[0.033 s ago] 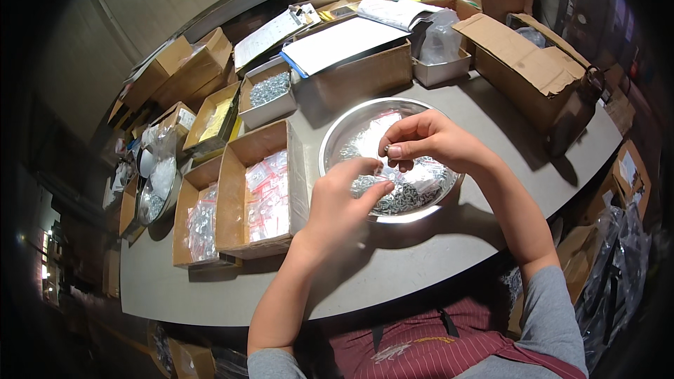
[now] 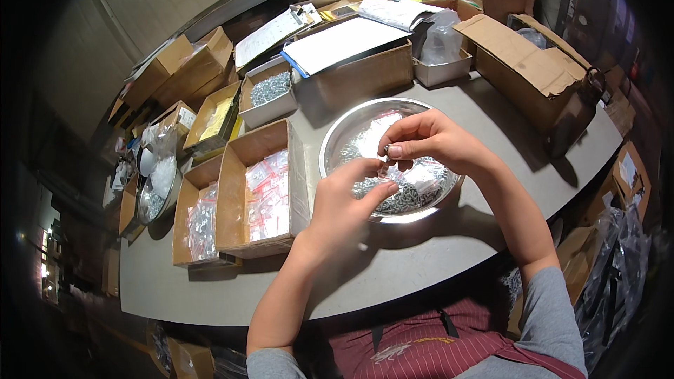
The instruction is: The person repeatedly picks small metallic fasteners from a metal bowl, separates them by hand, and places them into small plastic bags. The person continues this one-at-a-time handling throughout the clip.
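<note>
Over a round metal bowl (image 2: 328, 142), my two hands are close together. My right hand (image 2: 437, 142) pinches a small metal piece, perhaps a screw (image 2: 387, 147), between thumb and fingers. My left hand (image 2: 342, 196) is just below and to the left, its thumb and index finger curved around what looks like a small clear plastic bag (image 2: 390, 174); its outline is hard to make out. Inside the bowl lie many loose screws (image 2: 404, 200) with small clear bags among them.
Left of the bowl, a cardboard box (image 2: 298, 189) holds red-edged small bags, beside another box of filled bags (image 2: 200, 221). Behind are a white box of screws (image 2: 269, 89) and papers (image 2: 344, 43) on a carton. A dark bottle (image 2: 577, 116) stands at right by an open carton (image 2: 526, 63).
</note>
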Demonstrator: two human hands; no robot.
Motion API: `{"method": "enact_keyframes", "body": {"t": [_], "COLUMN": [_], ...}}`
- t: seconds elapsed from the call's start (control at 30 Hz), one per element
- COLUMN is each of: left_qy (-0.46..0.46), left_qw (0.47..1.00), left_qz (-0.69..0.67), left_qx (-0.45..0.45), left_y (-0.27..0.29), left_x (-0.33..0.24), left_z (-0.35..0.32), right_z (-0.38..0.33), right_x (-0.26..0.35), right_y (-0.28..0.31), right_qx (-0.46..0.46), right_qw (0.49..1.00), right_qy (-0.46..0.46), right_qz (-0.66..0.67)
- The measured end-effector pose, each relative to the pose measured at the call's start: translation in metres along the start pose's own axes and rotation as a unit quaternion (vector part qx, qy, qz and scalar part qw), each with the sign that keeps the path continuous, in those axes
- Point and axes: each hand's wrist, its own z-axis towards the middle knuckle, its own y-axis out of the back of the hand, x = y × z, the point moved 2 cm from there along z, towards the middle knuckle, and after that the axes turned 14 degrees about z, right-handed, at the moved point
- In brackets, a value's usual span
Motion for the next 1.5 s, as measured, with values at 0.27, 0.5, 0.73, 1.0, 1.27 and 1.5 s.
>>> {"method": "enact_keyframes", "body": {"t": [0.27,0.5,0.73,1.0,1.27,1.5], "left_qy": [0.073,0.073,0.047,0.033,0.029,0.12], "left_qw": [0.98,0.972,0.979,0.995,0.994,0.964], "left_qz": [-0.175,-0.216,-0.198,-0.084,-0.092,-0.231], "left_qx": [0.054,0.052,0.027,-0.046,-0.058,0.054], "left_y": [-0.001,-0.003,-0.002,-0.001,-0.002,0.009], "left_x": [-0.002,-0.003,0.001,0.003,0.014,0.012], "left_z": [-0.002,-0.002,-0.001,0.001,0.001,0.003], "right_z": [-0.005,-0.006,-0.009,-0.012,-0.009,-0.012], "right_x": [0.006,0.005,0.011,0.01,-0.003,-0.004], "right_y": [-0.01,-0.011,-0.018,-0.022,-0.02,-0.028], "right_qx": [0.011,0.015,0.07,0.067,-0.011,0.0], "right_qw": [0.999,0.997,0.987,0.943,0.962,0.989], "right_qy": [0.046,0.069,0.121,0.166,0.092,0.073], "right_qz": [-0.011,-0.009,-0.079,-0.28,-0.256,-0.126]}}
